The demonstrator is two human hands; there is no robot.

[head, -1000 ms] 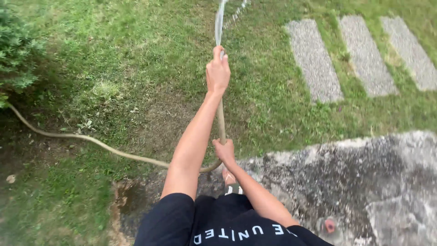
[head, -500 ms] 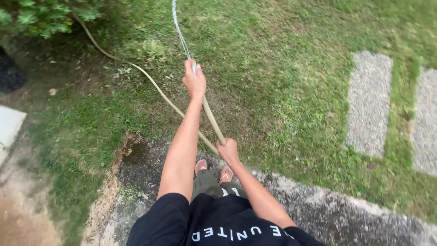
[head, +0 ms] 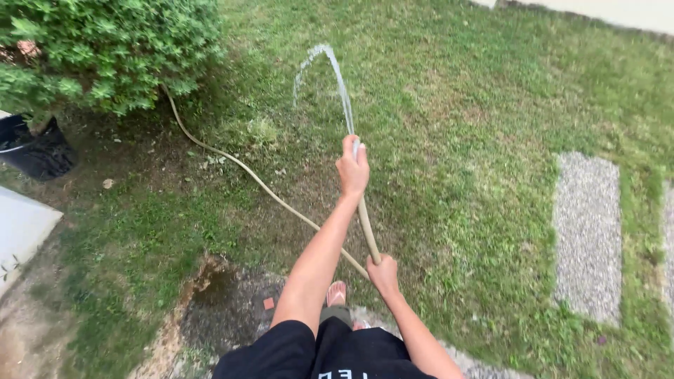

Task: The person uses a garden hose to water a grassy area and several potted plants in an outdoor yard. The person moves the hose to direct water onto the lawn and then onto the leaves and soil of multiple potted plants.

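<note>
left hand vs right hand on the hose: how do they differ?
The left hand grips the hose at its outlet, arm stretched forward, where the water leaves; the right hand grips it lower, close to the body, arm bent. The left hand sits higher in the view, over grass; the right sits near the paving edge. Both are closed around the same tan hose.
</note>
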